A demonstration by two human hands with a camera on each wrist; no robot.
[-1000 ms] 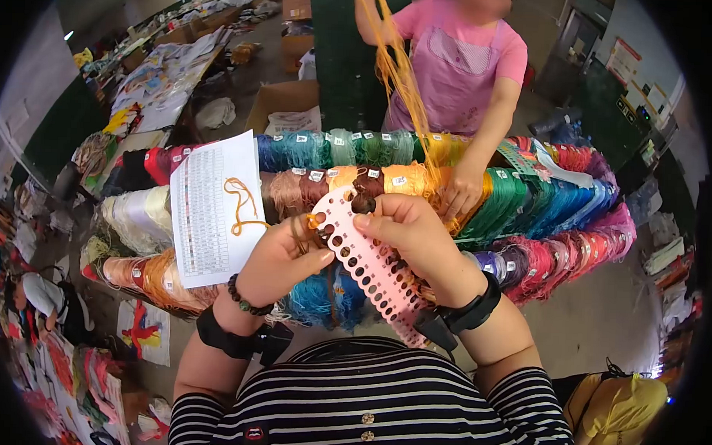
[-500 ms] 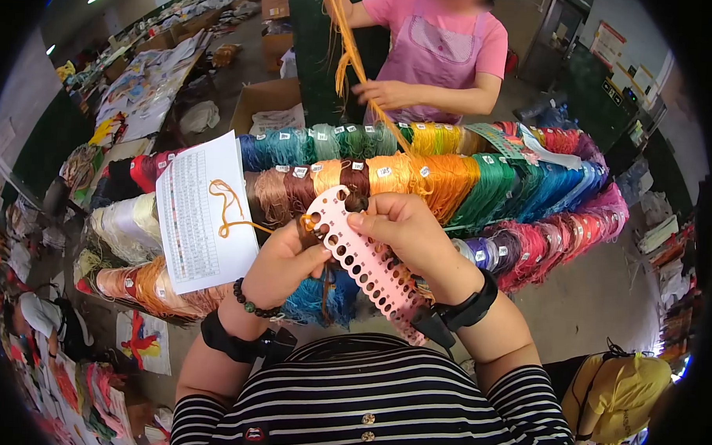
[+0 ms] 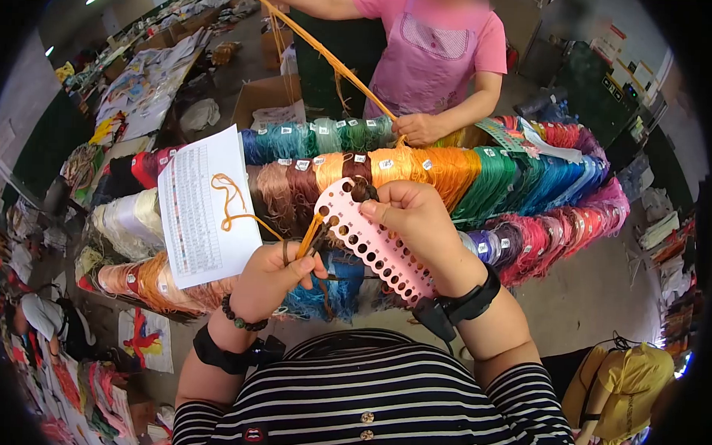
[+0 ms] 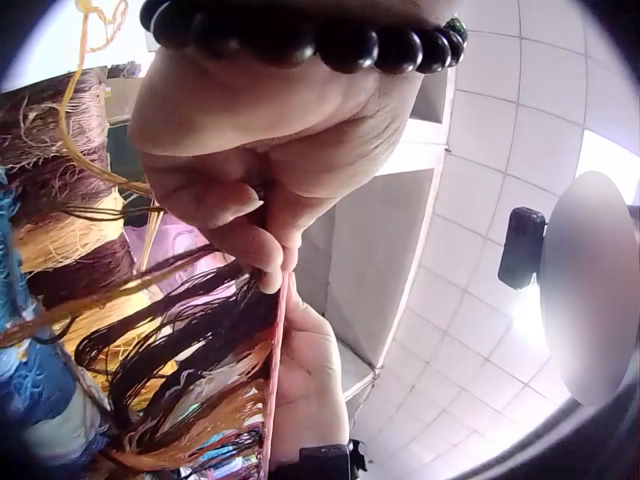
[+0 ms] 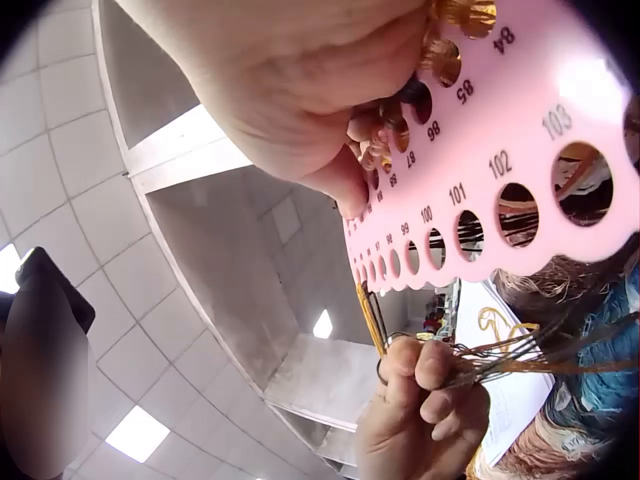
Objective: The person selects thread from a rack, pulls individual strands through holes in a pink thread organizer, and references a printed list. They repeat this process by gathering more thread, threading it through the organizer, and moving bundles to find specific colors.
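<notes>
My right hand (image 3: 420, 225) grips the upper end of a pink numbered card (image 3: 378, 251) with two rows of holes. Below and left of the card's top, my left hand (image 3: 280, 273) pinches orange and dark threads (image 3: 311, 241) that run to a hole at its edge. In the right wrist view the left hand (image 5: 425, 400) has its fingers curled round the strands, beside the pink card (image 5: 480, 170). Dark and brown threads (image 4: 170, 340) hang from the card in the left wrist view. An orange strand (image 3: 250, 216) trails from the left hand over a printed sheet (image 3: 198, 252).
Racks of labelled thread skeins (image 3: 444, 174) in many colours stretch across in front. Behind them a person in a pink apron (image 3: 424, 68) holds a long orange thread bundle (image 3: 330, 57). A cardboard box (image 3: 254, 97) stands behind the rack; a yellow bag or cloth (image 3: 632, 389) is at lower right.
My left hand has moved down and away from the card, drawing the orange threads out straight. The person opposite has stretched the orange bundle toward the upper left.
</notes>
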